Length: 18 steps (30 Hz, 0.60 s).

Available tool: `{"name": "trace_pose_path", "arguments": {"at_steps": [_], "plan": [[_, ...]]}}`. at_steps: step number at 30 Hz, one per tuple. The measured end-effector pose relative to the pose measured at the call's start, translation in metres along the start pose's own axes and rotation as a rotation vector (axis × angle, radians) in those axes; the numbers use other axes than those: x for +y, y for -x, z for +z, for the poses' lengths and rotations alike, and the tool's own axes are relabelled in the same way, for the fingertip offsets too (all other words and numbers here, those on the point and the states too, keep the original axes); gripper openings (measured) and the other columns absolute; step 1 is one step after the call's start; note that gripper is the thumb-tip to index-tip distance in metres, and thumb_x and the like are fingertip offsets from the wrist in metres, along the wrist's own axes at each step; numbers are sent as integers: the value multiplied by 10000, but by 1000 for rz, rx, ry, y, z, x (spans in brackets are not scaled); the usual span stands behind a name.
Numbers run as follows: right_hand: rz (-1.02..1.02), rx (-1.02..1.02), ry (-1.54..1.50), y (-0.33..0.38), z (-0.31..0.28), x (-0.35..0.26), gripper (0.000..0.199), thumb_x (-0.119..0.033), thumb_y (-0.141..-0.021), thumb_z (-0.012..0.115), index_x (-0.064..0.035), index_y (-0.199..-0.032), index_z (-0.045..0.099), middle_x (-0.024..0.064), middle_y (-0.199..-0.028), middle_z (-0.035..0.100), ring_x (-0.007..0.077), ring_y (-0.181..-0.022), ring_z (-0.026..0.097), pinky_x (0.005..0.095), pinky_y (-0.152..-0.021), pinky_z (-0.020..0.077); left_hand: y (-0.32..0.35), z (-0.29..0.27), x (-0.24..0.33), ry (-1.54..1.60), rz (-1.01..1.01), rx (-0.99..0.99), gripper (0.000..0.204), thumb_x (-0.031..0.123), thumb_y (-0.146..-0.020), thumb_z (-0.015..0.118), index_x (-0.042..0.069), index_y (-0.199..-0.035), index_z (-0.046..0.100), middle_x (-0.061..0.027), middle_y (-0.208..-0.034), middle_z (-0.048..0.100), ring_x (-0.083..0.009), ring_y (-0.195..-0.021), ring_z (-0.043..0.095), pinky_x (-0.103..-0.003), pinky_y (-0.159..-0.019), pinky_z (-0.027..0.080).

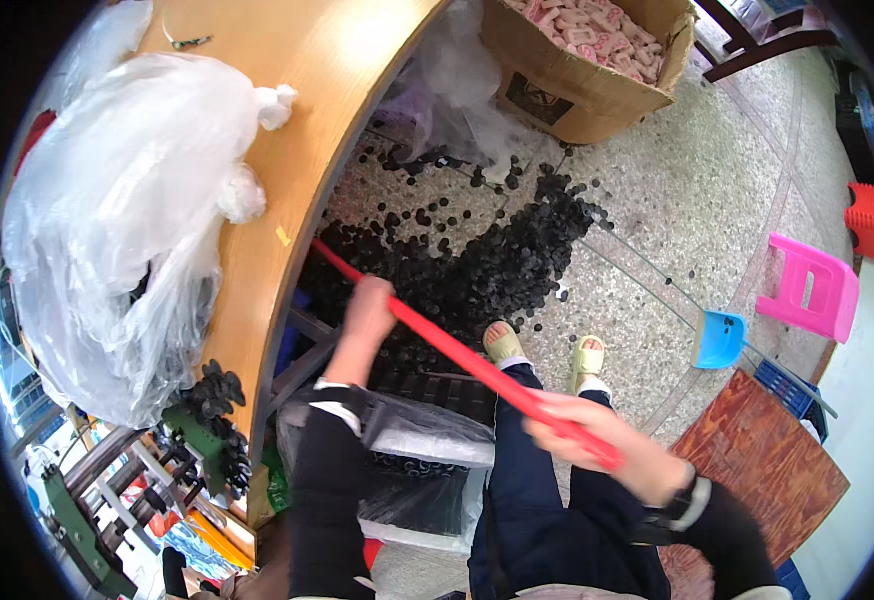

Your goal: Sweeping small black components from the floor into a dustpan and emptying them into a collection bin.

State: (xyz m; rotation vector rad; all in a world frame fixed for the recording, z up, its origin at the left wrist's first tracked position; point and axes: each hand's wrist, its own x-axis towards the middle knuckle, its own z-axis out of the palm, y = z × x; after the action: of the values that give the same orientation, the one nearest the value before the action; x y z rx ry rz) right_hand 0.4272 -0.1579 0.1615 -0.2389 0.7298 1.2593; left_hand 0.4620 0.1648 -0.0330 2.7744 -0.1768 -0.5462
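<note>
Left grip [365, 316] and right grip [602, 440] are holding a red pole [457, 350]; black discs [505, 260] are lying beside the tabletop [297, 165].

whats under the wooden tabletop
Small black discs show up to the edge of the wooden tabletop, where the red pole disappears; its far end and most of the space deeper in are covered.

Plastic bag [122, 190]: bunched on the wooden surface [322, 70]
Yellow scrap [283, 237]: close to its long edge
Carton [582, 105]: holding pink packets [602, 35]
Stool [837, 287]: pink
</note>
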Motion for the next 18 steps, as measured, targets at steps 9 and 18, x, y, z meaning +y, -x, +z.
{"name": "trace_pose_path", "arguments": {"at_steps": [9,18], "plan": [[22,91,-70,-41,15,6,394,-74,-841,450,-47,-1211,315,26,-782,435,9,-437,339,120,-314,265,5,63,-31,151,53,192,169,41,-476,662,115,-542,525,-96,-666,504,-311,-723,494,-400,-650,396],[46,241,-150,160,-53,-37,364,-52,-829,472,-33,-1174,358,37,-762,438,23,-456,351,131,-344,279,0,125,203,131,4,75,95,185,-542,610,91,-543,622,-113,-594,539,-288,-656,541,-389,-628,448]]}}
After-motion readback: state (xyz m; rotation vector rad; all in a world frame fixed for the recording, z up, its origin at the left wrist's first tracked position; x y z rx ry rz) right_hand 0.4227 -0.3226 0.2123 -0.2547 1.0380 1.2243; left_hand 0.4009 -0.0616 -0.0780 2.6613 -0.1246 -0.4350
